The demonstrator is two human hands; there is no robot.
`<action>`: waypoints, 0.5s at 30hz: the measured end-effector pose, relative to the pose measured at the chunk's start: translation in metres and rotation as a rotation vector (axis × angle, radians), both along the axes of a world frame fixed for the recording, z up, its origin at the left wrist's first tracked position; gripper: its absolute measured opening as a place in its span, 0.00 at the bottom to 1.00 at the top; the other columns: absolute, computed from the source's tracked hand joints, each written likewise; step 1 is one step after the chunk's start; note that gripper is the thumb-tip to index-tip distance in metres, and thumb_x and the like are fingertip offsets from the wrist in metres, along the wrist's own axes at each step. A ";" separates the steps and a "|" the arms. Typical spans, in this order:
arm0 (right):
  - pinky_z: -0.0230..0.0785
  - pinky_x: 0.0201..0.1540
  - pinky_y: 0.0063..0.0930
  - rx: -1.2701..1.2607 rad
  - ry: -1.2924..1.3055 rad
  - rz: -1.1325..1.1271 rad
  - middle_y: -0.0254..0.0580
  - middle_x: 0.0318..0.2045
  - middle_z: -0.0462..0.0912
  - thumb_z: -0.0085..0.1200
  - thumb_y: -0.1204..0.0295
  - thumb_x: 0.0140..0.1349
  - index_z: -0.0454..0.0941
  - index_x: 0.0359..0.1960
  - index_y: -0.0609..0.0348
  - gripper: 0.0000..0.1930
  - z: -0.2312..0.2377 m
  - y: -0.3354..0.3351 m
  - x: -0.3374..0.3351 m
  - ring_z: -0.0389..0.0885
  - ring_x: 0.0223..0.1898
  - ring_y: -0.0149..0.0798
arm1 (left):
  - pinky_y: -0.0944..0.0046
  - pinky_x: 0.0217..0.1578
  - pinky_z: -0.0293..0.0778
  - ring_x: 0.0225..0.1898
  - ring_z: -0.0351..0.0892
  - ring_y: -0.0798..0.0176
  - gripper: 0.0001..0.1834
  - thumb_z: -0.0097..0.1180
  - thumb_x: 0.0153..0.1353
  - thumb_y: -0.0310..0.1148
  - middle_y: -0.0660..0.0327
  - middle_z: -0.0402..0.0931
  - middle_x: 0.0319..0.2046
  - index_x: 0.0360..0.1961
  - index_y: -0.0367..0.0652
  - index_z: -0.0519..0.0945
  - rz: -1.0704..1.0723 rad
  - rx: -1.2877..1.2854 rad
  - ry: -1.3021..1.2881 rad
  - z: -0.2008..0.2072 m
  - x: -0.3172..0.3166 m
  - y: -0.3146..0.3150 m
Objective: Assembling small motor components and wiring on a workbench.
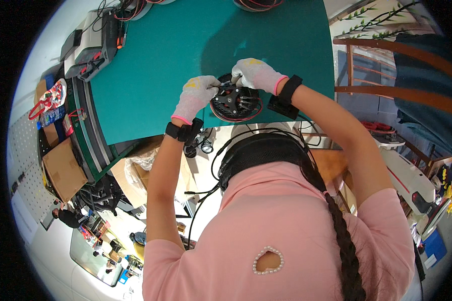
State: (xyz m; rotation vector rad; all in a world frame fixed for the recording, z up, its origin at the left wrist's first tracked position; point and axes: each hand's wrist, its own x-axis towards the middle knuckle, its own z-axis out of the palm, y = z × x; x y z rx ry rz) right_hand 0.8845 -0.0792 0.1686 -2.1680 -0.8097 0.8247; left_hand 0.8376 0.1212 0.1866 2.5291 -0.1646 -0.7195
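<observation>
A round black part [232, 102] lies on the green table mat near its front edge. A red wire runs around its rim, and pale wires and small screws show on its face. My left hand [196, 95], in a white glove with a pink cuff, is closed in a pinch at the part's upper left edge. My right hand [256, 76], gloved alike, pinches at its top, close to the left fingertips. What lies between the fingers of either hand is too small and too covered to make out. Black straps circle both wrists.
More round parts with red wires [258, 4] sit at the green mat's [155, 65] far edge. A grey-black machine [93, 55] stands at the far left. Cardboard boxes [64, 168] lie left of the table. A wooden chair [351, 65] with dark cloth is at the right.
</observation>
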 end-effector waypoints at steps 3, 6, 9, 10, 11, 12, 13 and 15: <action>0.69 0.39 0.40 0.024 -0.023 -0.004 0.48 0.30 0.80 0.56 0.72 0.46 0.81 0.28 0.56 0.06 -0.008 -0.002 0.000 0.78 0.36 0.50 | 0.58 0.37 0.71 0.36 0.76 0.52 0.10 0.53 0.50 0.32 0.55 0.78 0.31 0.34 0.42 0.80 -0.018 0.038 -0.049 -0.001 0.001 0.000; 0.68 0.42 0.40 0.037 -0.111 -0.042 0.51 0.33 0.78 0.56 0.73 0.46 0.78 0.32 0.58 0.09 -0.021 0.002 -0.007 0.76 0.39 0.52 | 0.57 0.38 0.70 0.36 0.75 0.50 0.10 0.52 0.49 0.30 0.55 0.76 0.30 0.33 0.41 0.79 -0.174 -0.044 -0.157 -0.001 0.008 0.000; 0.66 0.45 0.39 0.102 -0.081 -0.246 0.54 0.38 0.75 0.56 0.72 0.47 0.73 0.38 0.58 0.15 -0.027 0.005 -0.016 0.73 0.43 0.54 | 0.55 0.39 0.69 0.37 0.74 0.48 0.09 0.51 0.49 0.30 0.55 0.75 0.30 0.32 0.41 0.77 -0.280 -0.032 -0.235 -0.003 0.013 -0.001; 0.66 0.45 0.39 0.102 -0.081 -0.243 0.54 0.38 0.75 0.56 0.72 0.47 0.73 0.38 0.58 0.15 -0.028 0.004 -0.017 0.73 0.43 0.54 | 0.55 0.39 0.69 0.37 0.73 0.48 0.08 0.51 0.49 0.30 0.54 0.75 0.30 0.32 0.41 0.77 -0.307 -0.021 -0.224 -0.006 0.014 -0.001; 0.66 0.44 0.37 0.111 -0.028 -0.285 0.53 0.38 0.75 0.58 0.73 0.47 0.71 0.40 0.58 0.17 -0.029 0.003 -0.016 0.74 0.43 0.52 | 0.55 0.39 0.69 0.37 0.73 0.48 0.08 0.51 0.50 0.30 0.54 0.75 0.30 0.31 0.41 0.77 -0.333 -0.011 -0.212 -0.008 0.016 0.000; 0.66 0.44 0.35 0.119 0.024 -0.331 0.51 0.38 0.74 0.59 0.74 0.47 0.68 0.42 0.58 0.19 -0.032 0.001 -0.015 0.74 0.43 0.50 | 0.55 0.39 0.69 0.37 0.73 0.48 0.08 0.51 0.50 0.30 0.54 0.75 0.30 0.31 0.41 0.77 -0.335 -0.012 -0.212 -0.008 0.019 -0.001; 0.66 0.44 0.35 0.118 0.023 -0.333 0.51 0.38 0.74 0.59 0.74 0.47 0.68 0.42 0.58 0.19 -0.035 -0.001 -0.014 0.74 0.43 0.50 | 0.55 0.39 0.69 0.38 0.73 0.48 0.08 0.51 0.50 0.30 0.54 0.75 0.30 0.31 0.41 0.77 -0.349 0.003 -0.157 -0.008 0.023 -0.002; 0.65 0.46 0.37 0.158 0.071 -0.309 0.53 0.41 0.75 0.58 0.68 0.48 0.70 0.40 0.58 0.18 -0.038 -0.002 -0.011 0.73 0.45 0.53 | 0.54 0.39 0.68 0.38 0.73 0.48 0.07 0.50 0.50 0.30 0.54 0.75 0.30 0.31 0.41 0.77 -0.363 0.019 -0.101 -0.008 0.024 -0.003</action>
